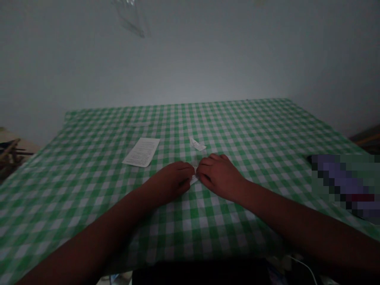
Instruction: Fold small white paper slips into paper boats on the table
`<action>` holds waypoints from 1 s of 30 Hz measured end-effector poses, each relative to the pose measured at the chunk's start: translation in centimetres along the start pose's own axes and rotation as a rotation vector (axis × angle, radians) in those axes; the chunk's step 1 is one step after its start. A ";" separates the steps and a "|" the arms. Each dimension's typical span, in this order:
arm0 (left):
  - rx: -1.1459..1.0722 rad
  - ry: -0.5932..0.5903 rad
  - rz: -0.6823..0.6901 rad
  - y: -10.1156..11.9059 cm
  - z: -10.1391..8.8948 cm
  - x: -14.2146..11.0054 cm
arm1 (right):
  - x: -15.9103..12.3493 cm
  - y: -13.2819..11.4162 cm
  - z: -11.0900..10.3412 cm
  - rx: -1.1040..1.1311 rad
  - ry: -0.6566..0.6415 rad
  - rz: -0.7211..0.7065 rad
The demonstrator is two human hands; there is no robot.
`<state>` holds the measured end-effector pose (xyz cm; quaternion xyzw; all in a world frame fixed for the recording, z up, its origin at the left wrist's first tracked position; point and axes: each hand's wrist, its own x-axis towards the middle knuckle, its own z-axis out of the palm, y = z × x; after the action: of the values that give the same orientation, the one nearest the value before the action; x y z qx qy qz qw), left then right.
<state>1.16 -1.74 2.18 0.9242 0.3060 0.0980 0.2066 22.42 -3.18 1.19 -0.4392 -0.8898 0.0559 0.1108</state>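
Observation:
My left hand (175, 180) and my right hand (219, 176) meet near the middle of the table, low over the cloth. Between their fingertips shows a small piece of white paper (194, 179), mostly covered by the fingers. Both hands are closed, with fingers curled and pinching at that piece. Just beyond my right hand lies a torn, creased scrap of printed paper (198, 145). To the left of my left hand, a printed white sheet (142, 152) rests flat.
A green and white checked tablecloth (237, 130) covers the table, which reaches back to a pale wall (208, 59). At the right edge lies a dark purple object (341, 178), blurred by pixelation. A white cable (304, 264) hangs below the front edge.

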 end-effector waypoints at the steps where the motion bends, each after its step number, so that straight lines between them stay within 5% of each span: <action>1: -0.003 -0.004 -0.013 0.0 0.0 0.0 | 0.0 0.0 0.1 0.000 0.005 0.002; 19: 0.094 -0.098 -0.152 1.2 -0.6 -0.6 | 0.4 0.2 0.7 -0.046 0.062 0.072; 30: 0.126 -0.113 -0.085 1.3 -1.6 -1.6 | -0.1 0.9 0.1 -0.120 0.048 0.113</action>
<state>0.08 -3.14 4.10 0.9256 0.3382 0.0174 0.1689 23.11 -2.69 0.87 -0.4960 -0.8623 -0.0018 0.1024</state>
